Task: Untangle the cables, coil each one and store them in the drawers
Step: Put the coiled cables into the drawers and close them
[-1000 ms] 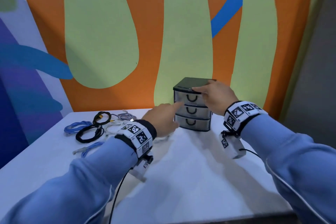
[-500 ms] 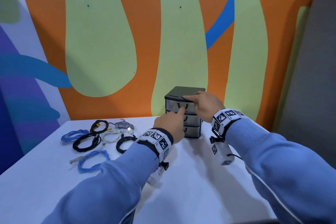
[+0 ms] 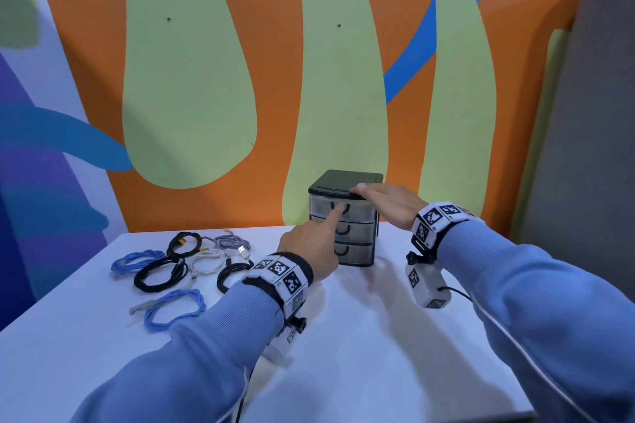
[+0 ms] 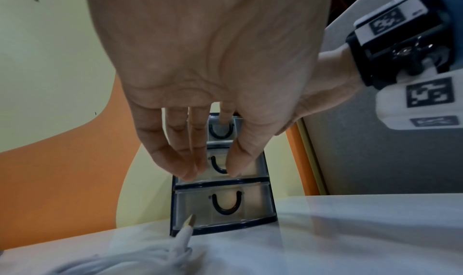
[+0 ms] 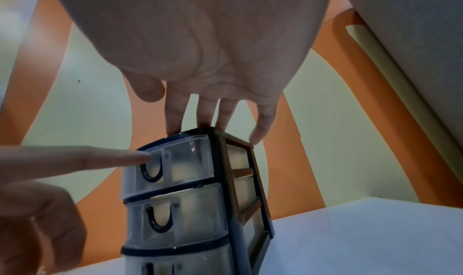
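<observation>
Two hands are working at the drawer unit (image 3: 343,216): the left hand (image 3: 311,247) reaches in from the near side, forefinger straight and hooked in the black handle (image 3: 340,209) of the top one of its three drawers, other fingers loosely curled, while the right hand (image 3: 388,203) lies flat with straight fingers on the black lid. Left of the unit on the white table (image 3: 360,336), seven coiled cables (image 3: 178,264) lie loose: two blue, three black, one white, one lilac farthest back.
</observation>
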`<state>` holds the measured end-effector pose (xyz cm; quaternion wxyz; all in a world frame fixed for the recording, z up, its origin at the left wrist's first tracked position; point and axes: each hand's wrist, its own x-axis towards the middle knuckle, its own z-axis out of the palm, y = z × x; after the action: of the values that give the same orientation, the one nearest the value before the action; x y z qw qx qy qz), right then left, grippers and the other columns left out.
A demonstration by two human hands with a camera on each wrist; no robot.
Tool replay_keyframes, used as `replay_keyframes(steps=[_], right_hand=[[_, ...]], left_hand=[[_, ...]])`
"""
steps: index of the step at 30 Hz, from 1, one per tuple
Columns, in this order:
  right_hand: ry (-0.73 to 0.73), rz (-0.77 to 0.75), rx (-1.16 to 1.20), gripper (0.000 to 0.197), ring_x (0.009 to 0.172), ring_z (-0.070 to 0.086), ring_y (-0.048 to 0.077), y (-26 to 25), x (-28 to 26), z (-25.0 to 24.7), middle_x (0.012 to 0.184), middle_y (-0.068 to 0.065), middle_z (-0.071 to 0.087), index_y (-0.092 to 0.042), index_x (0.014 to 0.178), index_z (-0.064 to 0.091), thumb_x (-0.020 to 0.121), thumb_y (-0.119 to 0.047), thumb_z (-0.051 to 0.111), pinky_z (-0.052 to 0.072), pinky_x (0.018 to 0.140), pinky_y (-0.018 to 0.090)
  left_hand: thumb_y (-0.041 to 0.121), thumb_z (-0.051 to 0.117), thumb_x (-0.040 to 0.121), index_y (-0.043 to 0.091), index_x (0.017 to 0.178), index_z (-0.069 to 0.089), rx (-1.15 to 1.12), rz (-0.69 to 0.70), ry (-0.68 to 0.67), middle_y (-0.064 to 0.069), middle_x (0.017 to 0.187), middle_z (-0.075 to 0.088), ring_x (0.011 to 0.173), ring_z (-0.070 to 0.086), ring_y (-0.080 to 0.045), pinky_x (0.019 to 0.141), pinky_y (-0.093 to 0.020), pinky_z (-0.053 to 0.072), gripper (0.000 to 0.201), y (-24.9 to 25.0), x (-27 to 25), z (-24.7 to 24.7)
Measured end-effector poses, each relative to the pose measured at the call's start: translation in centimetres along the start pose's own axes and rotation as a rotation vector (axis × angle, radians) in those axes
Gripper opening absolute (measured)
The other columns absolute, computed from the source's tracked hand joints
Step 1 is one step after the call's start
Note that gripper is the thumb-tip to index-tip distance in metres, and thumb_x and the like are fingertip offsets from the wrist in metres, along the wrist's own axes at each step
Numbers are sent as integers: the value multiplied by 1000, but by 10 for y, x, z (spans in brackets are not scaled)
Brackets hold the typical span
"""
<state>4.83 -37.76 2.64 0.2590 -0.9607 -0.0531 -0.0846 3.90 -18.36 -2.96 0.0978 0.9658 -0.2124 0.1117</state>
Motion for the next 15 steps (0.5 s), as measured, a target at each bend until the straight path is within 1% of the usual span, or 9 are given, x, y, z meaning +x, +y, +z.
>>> replay_keyframes(steps=[2, 4, 6, 8, 10, 11, 13, 14, 15], right_hand=[[-2, -12, -68, 59, 154, 31, 19, 2, 2, 2, 165, -11, 38, -37, 154, 48, 108, -62, 23, 24, 124, 41], [11, -38, -101, 56, 154, 31, 19, 3, 3, 2, 165, -9, 39, -35, 153, 50, 109, -59, 25, 25, 122, 39], [29, -82, -137, 48, 152, 36, 19, 4, 5, 2, 162, -6, 44, -36, 149, 55, 110, -52, 32, 30, 118, 36], [42, -101, -146, 43, 147, 42, 19, 5, 8, 1, 158, -7, 50, -37, 145, 59, 110, -49, 37, 36, 112, 35], [64, -98, -120, 42, 140, 51, 18, 7, 12, 2, 152, -10, 57, -37, 141, 63, 109, -50, 39, 43, 108, 35], [75, -96, -109, 42, 136, 54, 18, 7, 14, 2, 149, -10, 59, -38, 139, 64, 108, -52, 39, 46, 105, 36], [91, -99, -98, 43, 128, 59, 17, 8, 17, 2, 145, -11, 62, -39, 137, 65, 106, -54, 40, 49, 97, 34], [98, -103, -97, 41, 118, 63, 15, 8, 18, 1, 139, -13, 65, -39, 136, 66, 106, -53, 42, 50, 89, 32], [108, -108, -103, 37, 100, 67, 13, 9, 19, 1, 126, -16, 70, -40, 134, 67, 106, -50, 44, 49, 78, 29]], left_hand=[[11, 54, 96, 39, 166, 3, -2, -21, -37, -1, 94, 61, 74, 58, -24, 59, -34, 44, 92, 4, 5, 0], [10, 54, 94, 38, 166, 6, 3, -51, -57, -2, 99, 62, 82, 60, -28, 65, -36, 48, 91, 8, 8, 1], [9, 53, 93, 37, 164, 13, -4, -68, -25, -2, 91, 59, 81, 59, -30, 67, -37, 47, 85, 11, 8, 2], [8, 54, 93, 34, 157, 24, -28, -60, 24, 1, 80, 54, 77, 57, -30, 64, -37, 44, 75, 12, 6, 0], [7, 54, 92, 30, 147, 34, -40, -44, 69, 0, 79, 55, 75, 57, -31, 60, -36, 41, 63, 12, 2, -4], [8, 53, 92, 29, 143, 37, -36, -39, 87, -1, 82, 58, 77, 58, -32, 60, -37, 42, 57, 12, -1, -6], [10, 53, 94, 27, 137, 42, -38, -30, 121, -3, 94, 64, 82, 59, -33, 64, -39, 47, 48, 11, -10, -10], [13, 54, 95, 27, 135, 44, -42, -24, 137, -3, 99, 64, 84, 59, -33, 67, -40, 49, 44, 11, -16, -12], [17, 55, 96, 28, 134, 46, -44, -19, 151, -2, 103, 64, 87, 59, -33, 70, -41, 49, 40, 10, -23, -13]])
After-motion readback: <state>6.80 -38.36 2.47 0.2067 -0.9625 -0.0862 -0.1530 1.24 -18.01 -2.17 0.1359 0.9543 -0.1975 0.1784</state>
